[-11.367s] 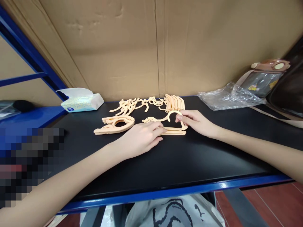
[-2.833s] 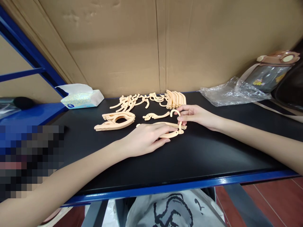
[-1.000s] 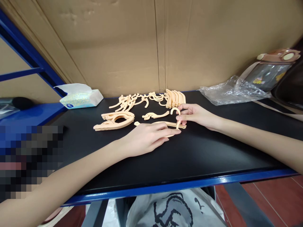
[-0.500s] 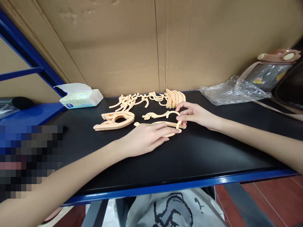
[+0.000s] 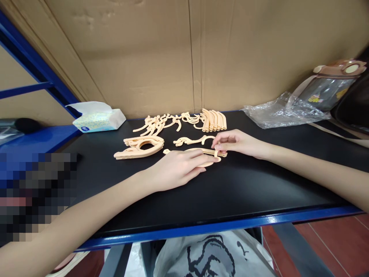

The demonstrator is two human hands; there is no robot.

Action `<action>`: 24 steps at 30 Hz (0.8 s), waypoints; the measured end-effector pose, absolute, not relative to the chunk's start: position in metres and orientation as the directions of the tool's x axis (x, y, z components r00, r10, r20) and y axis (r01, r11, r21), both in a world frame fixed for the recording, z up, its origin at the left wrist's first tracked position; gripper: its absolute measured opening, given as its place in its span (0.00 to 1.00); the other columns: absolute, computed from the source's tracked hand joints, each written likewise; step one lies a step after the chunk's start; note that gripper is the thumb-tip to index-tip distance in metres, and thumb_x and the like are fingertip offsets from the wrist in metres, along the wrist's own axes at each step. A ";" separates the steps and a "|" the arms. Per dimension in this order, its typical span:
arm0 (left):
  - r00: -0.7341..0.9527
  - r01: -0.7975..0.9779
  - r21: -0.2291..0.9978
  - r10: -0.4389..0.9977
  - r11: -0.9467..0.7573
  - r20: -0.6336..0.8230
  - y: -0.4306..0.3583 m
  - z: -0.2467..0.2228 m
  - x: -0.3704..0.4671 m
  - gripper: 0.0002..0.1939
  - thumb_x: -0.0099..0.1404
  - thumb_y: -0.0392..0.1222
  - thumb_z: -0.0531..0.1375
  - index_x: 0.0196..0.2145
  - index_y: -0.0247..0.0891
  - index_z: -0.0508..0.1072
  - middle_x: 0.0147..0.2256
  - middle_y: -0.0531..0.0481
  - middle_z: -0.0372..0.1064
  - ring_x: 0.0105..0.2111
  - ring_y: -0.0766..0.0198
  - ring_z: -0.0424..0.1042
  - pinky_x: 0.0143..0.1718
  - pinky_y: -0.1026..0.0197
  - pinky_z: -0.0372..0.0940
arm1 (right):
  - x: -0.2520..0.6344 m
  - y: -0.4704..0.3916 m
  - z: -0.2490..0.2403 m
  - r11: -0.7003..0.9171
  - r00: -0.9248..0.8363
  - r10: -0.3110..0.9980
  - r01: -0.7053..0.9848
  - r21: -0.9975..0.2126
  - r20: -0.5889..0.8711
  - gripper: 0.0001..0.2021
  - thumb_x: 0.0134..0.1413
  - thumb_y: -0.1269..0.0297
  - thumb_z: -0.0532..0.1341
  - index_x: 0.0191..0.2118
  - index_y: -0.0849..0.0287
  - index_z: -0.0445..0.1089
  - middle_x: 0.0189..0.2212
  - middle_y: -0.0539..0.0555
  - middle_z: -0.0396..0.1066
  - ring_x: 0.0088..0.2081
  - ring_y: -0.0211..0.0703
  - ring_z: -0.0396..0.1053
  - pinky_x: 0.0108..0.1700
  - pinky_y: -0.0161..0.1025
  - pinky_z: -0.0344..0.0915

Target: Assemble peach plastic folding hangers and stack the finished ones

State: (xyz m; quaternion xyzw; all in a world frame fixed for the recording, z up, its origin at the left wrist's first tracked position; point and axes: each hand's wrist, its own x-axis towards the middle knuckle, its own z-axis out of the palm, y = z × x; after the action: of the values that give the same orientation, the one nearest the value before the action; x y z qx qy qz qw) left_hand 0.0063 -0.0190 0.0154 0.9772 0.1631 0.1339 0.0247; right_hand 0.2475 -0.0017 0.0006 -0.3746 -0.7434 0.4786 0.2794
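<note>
My left hand (image 5: 181, 169) lies over long beige plastic pieces (image 5: 204, 164) on the black tabletop, its fingers closed on them and partly covering them. My right hand (image 5: 227, 142) pinches a curved beige hook piece (image 5: 216, 153) between thumb and fingers, just beyond my left fingertips. The lower end of that hook meets the pieces under my left hand. Behind them lies a separate beige hook piece (image 5: 190, 141), partly hidden by my right fingers. Stacked beige hanger parts (image 5: 141, 148) rest to the left of my left hand.
Loose beige hooks (image 5: 157, 125) and a row of curved arms (image 5: 213, 120) lie near the cardboard wall (image 5: 138, 77). A tissue pack (image 5: 99, 118) stands at the back left. Clear plastic wrap (image 5: 282, 111) and a bottle (image 5: 331, 86) are at the back right.
My right hand has moved slightly down and left along the hook, its fingers now nearer the joint with the long pieces. My left hand has stayed in place.
</note>
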 end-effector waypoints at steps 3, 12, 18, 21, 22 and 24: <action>0.911 0.313 0.092 0.326 -0.945 0.254 -0.019 0.015 0.006 0.17 0.70 0.36 0.51 0.55 0.42 0.65 0.50 0.50 0.68 0.45 0.66 0.71 0.41 0.67 0.66 | 0.249 0.000 0.000 0.302 -0.603 0.795 0.304 -0.904 0.063 0.12 0.55 0.55 0.60 0.34 0.60 0.69 0.22 0.46 0.64 0.26 0.33 0.60 0.33 0.35 0.59; 0.914 0.312 0.105 0.329 -0.944 0.237 -0.018 0.016 0.006 0.18 0.70 0.35 0.51 0.56 0.43 0.63 0.52 0.51 0.67 0.46 0.66 0.70 0.42 0.66 0.65 | 0.253 0.002 -0.001 0.301 -0.624 0.781 0.323 -0.897 0.037 0.13 0.51 0.57 0.64 0.38 0.60 0.70 0.29 0.48 0.69 0.30 0.34 0.65 0.36 0.36 0.61; 0.915 0.314 0.113 0.332 -0.943 0.230 -0.018 0.015 0.006 0.18 0.70 0.36 0.50 0.56 0.43 0.63 0.52 0.50 0.66 0.48 0.65 0.69 0.42 0.66 0.65 | 0.255 0.002 -0.001 0.330 -0.643 0.765 0.339 -0.881 0.040 0.14 0.51 0.56 0.64 0.39 0.60 0.69 0.32 0.50 0.71 0.33 0.36 0.67 0.39 0.37 0.62; 0.916 0.311 0.117 0.331 -0.943 0.226 -0.018 0.015 0.006 0.18 0.70 0.35 0.50 0.56 0.43 0.63 0.53 0.50 0.66 0.48 0.65 0.69 0.42 0.66 0.65 | 0.255 0.002 0.000 0.336 -0.650 0.759 0.343 -0.877 0.036 0.14 0.51 0.56 0.63 0.40 0.60 0.69 0.32 0.50 0.71 0.34 0.36 0.68 0.39 0.37 0.62; 0.916 0.311 0.118 0.331 -0.943 0.226 -0.018 0.015 0.006 0.18 0.70 0.35 0.50 0.55 0.43 0.63 0.53 0.50 0.66 0.48 0.65 0.69 0.42 0.66 0.65 | 0.255 0.002 0.000 0.339 -0.653 0.757 0.344 -0.876 0.036 0.14 0.51 0.56 0.63 0.40 0.60 0.69 0.32 0.50 0.71 0.34 0.36 0.68 0.39 0.38 0.62; 0.916 0.312 0.116 0.331 -0.943 0.226 -0.018 0.016 0.006 0.17 0.70 0.35 0.50 0.56 0.43 0.64 0.53 0.50 0.66 0.48 0.65 0.69 0.42 0.66 0.65 | 0.255 0.002 0.000 0.349 -0.657 0.752 0.343 -0.872 0.042 0.14 0.51 0.56 0.63 0.40 0.60 0.69 0.32 0.50 0.71 0.34 0.36 0.67 0.39 0.37 0.61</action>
State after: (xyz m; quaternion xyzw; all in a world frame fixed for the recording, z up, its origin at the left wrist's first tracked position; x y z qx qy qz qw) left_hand 0.0063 -0.0181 0.0156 0.9780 0.1644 0.1223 0.0388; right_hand 0.2553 0.0017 0.0003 -0.3470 -0.7895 0.4531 0.2258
